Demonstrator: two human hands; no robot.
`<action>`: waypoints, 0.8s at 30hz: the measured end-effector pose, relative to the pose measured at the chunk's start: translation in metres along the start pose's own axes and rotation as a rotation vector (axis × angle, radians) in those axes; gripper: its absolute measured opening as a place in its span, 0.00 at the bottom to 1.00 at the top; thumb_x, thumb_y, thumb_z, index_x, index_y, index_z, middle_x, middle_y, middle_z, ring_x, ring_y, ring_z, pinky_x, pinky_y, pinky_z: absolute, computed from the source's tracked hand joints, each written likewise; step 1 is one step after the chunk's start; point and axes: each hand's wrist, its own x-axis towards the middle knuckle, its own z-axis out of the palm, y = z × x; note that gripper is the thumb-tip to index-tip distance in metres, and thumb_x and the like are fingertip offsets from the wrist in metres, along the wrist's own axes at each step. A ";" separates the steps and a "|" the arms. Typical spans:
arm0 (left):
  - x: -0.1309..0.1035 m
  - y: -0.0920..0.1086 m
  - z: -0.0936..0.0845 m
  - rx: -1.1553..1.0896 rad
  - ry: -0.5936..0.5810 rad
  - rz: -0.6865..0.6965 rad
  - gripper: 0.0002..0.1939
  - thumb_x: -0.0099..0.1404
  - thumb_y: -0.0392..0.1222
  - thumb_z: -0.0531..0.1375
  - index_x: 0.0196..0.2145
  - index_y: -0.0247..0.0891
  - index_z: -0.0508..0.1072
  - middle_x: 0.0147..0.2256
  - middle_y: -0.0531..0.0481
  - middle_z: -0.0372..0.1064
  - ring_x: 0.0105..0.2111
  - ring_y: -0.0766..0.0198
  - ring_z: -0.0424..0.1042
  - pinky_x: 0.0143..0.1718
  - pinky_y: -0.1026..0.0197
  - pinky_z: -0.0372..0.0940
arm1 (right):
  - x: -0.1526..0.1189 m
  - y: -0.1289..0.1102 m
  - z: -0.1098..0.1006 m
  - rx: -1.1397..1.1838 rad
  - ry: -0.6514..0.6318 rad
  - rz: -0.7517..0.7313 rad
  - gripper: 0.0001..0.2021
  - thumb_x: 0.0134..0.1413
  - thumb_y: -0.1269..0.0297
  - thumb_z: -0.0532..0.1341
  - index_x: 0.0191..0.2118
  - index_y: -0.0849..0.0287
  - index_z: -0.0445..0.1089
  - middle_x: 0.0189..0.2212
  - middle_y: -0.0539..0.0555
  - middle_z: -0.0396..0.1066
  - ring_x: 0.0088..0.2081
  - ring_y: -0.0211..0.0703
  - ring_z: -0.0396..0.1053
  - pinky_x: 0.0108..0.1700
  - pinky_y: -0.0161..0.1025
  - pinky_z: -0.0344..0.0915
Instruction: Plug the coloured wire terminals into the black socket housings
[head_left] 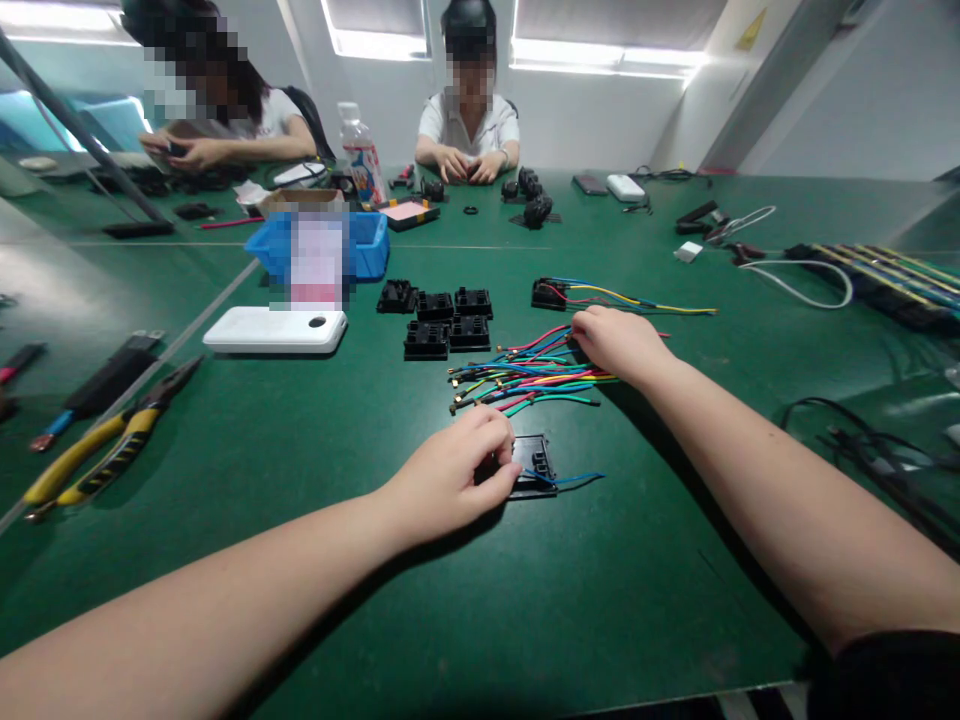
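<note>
My left hand (480,465) is closed on the left side of a black plastic housing (534,452) that lies on the green table. A blue wire (570,479) runs out of this housing to the right; its inner end is partly hidden by my fingers. Farther away, my right hand (619,340) pinches at the upper edge of a loose bundle of coloured wires (525,380) with metal terminals at their left ends. Its fingertips partly cover the wires there. Just beyond it lies another black housing (549,293) with red, blue and yellow wires attached.
Several black housings (427,338) stand left of the wires. A white power bank (274,330), blue bin (371,245) and yellow-handled pliers (112,440) are on the left. Black parts with yellow strips (892,275) lie at right. Two people sit across the table.
</note>
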 end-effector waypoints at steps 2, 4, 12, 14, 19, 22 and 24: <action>0.001 0.000 0.001 0.011 -0.005 0.005 0.05 0.65 0.36 0.55 0.31 0.38 0.62 0.39 0.48 0.63 0.40 0.61 0.64 0.44 0.58 0.63 | 0.001 0.004 0.002 0.037 0.022 0.000 0.13 0.61 0.64 0.51 0.39 0.59 0.72 0.39 0.59 0.74 0.36 0.46 0.71 0.32 0.38 0.58; 0.001 0.000 0.001 0.021 -0.003 0.013 0.05 0.65 0.36 0.55 0.31 0.38 0.61 0.39 0.48 0.63 0.40 0.61 0.65 0.43 0.58 0.63 | 0.001 0.007 -0.001 0.077 0.064 0.009 0.11 0.59 0.65 0.52 0.36 0.60 0.72 0.37 0.59 0.74 0.36 0.47 0.70 0.33 0.38 0.58; -0.006 0.003 -0.001 0.059 0.026 0.044 0.04 0.66 0.37 0.55 0.32 0.38 0.63 0.39 0.48 0.64 0.39 0.62 0.65 0.42 0.60 0.64 | -0.049 -0.044 -0.044 0.627 0.264 0.109 0.12 0.65 0.60 0.49 0.38 0.60 0.65 0.29 0.54 0.70 0.28 0.40 0.67 0.29 0.35 0.62; -0.006 0.003 -0.002 0.066 0.064 0.030 0.02 0.66 0.38 0.55 0.36 0.37 0.65 0.38 0.48 0.65 0.37 0.63 0.65 0.40 0.60 0.63 | -0.070 -0.070 -0.047 1.018 0.128 -0.045 0.10 0.64 0.59 0.53 0.36 0.58 0.65 0.25 0.51 0.69 0.24 0.38 0.65 0.26 0.35 0.62; -0.006 0.003 -0.003 0.130 0.213 0.029 0.06 0.65 0.39 0.57 0.40 0.37 0.66 0.35 0.49 0.67 0.32 0.65 0.65 0.34 0.62 0.62 | -0.099 -0.104 -0.043 1.057 0.154 -0.222 0.05 0.59 0.66 0.58 0.32 0.58 0.69 0.28 0.52 0.71 0.31 0.40 0.67 0.36 0.38 0.64; -0.006 0.004 -0.003 0.162 0.194 0.087 0.04 0.66 0.39 0.57 0.38 0.37 0.68 0.34 0.50 0.69 0.31 0.65 0.66 0.35 0.63 0.63 | -0.099 -0.103 -0.040 0.979 0.252 -0.359 0.04 0.59 0.69 0.58 0.35 0.57 0.70 0.28 0.53 0.70 0.31 0.40 0.66 0.34 0.38 0.64; -0.006 0.004 -0.004 0.172 0.179 0.125 0.03 0.67 0.39 0.56 0.37 0.37 0.68 0.33 0.50 0.69 0.32 0.66 0.67 0.35 0.63 0.63 | -0.098 -0.100 -0.039 0.953 0.282 -0.402 0.03 0.59 0.69 0.58 0.36 0.57 0.70 0.28 0.53 0.70 0.32 0.41 0.66 0.33 0.37 0.64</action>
